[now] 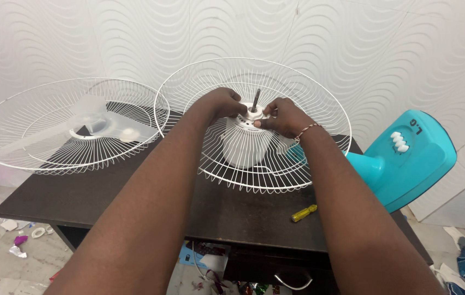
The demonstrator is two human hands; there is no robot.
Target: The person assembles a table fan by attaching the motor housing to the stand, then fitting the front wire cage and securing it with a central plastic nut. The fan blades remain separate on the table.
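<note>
with my left hand point(222, 102) and right hand point(281, 116) both pinched shut on the hub ring of the white wire fan guard point(298, 87) around the metal motor shaft point(256, 99), over the dark wooden table point(134, 196), i'd keep it level and turn evenly.

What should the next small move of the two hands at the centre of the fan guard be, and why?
Probably turning the white ring around the motor shaft with the fingertips. Both the left hand and right hand pinch it at the hub of the rear guard, which sits over the motor. The screwdriver lies unused on the table.
</note>
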